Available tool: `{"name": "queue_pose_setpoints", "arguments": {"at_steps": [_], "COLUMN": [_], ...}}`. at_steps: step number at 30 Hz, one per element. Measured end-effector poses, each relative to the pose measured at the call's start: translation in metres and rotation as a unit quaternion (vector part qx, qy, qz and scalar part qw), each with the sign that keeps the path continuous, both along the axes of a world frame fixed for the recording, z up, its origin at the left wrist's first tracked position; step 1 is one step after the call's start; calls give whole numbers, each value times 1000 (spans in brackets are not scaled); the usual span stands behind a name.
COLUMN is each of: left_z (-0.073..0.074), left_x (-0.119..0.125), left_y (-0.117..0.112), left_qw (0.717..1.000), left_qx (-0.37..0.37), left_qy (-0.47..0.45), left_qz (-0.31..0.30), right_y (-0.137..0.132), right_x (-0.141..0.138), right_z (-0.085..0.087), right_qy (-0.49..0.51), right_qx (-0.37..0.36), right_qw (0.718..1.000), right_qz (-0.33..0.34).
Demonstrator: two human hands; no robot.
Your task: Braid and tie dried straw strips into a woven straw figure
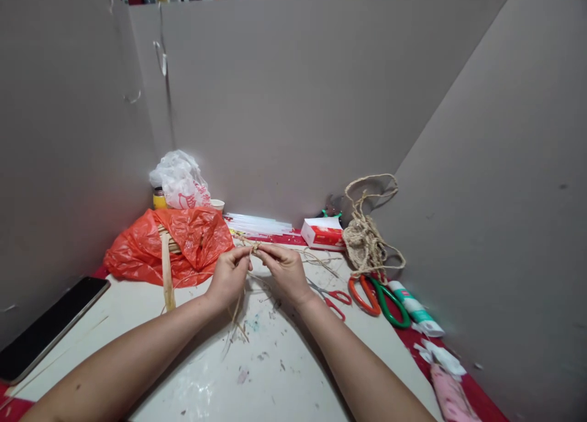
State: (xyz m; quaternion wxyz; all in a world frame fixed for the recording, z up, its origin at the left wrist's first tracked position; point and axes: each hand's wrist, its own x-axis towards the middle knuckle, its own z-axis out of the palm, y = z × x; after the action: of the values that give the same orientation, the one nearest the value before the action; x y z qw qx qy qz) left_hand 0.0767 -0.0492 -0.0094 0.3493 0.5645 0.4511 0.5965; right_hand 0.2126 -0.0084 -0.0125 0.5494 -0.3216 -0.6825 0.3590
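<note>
Head camera: right of the red bag [137, 251], the left hand [229, 277] and right hand [287, 271] pinched straw [255, 248], likely to keep it steady.

The single view looks forward and down from the person's head, the bare hands [228, 278] [285, 272] near mid-frame, the stained white surface [257, 385] below, plain grey partition walls [284, 104] above.

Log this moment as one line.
left grip: closed on fibre strands | right grip: closed on same strands | nearby: small scissors, red plastic bag, rope bundle
</note>
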Motion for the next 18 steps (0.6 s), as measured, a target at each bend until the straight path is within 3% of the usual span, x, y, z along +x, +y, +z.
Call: {"name": "queue_pose_setpoints", "arguments": {"at_steps": [7,13,18], "left_z": [3,9,5], "left_x": [2,9,6], "left_y": [-1,-12,-12], "left_qw": [998,995,988], "left_qx": [-44,14,50], "left_qy": [38,87,145], "left_qz": [-31,42,-33], "right_y": [-2,-3,-1], "right_x": [2,3,6], "right_z": [8,17,15], "right_qy": [-69,-179,-254], "right_qx": [-14,14,57], "right_qw": [998,983,965], "right_qz": [-8,-43,-34]}}
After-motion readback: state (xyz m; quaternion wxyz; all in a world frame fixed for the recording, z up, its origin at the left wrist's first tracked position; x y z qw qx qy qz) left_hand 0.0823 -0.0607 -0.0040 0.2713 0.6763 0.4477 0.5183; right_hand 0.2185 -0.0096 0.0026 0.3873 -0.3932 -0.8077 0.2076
